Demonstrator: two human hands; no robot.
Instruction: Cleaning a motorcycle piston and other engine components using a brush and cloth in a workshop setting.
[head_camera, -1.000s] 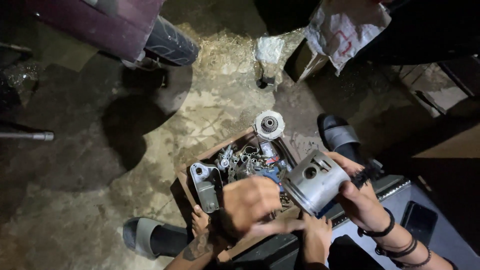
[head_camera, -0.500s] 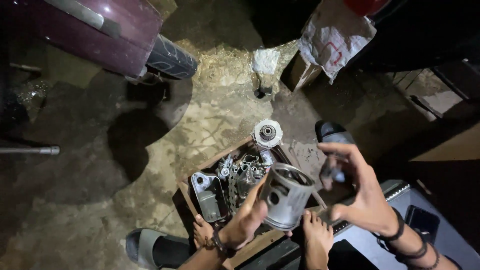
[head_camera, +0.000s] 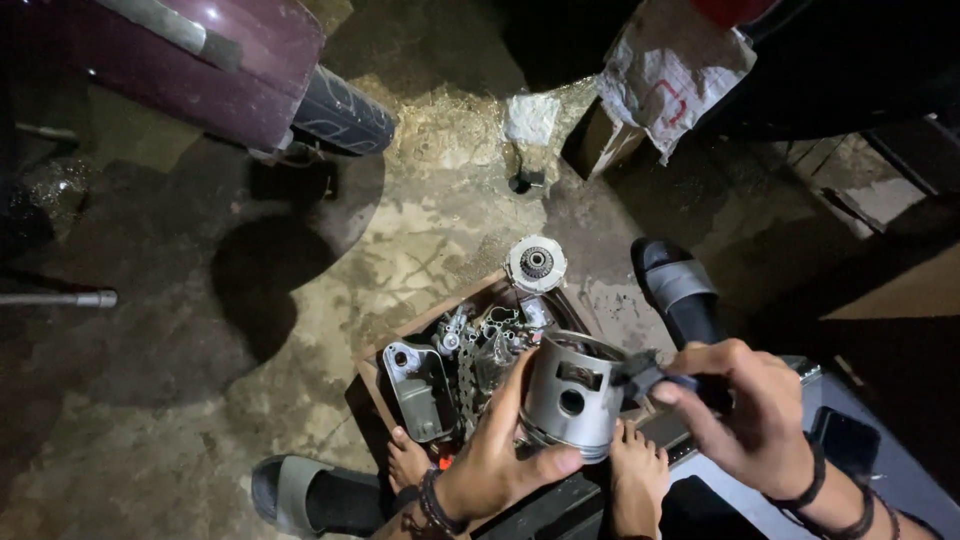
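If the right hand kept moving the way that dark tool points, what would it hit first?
Most likely the silver metal piston held by the left hand. The right hand aims its small dark tool leftward at the piston's upper side; contact is unclear.

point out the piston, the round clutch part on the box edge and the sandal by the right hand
piston (head_camera: 572, 395), head view, on its skirt beside the pin hole
round clutch part (head_camera: 536, 263), head view, on its centre hub
sandal (head_camera: 677, 283), head view, on its grey strap
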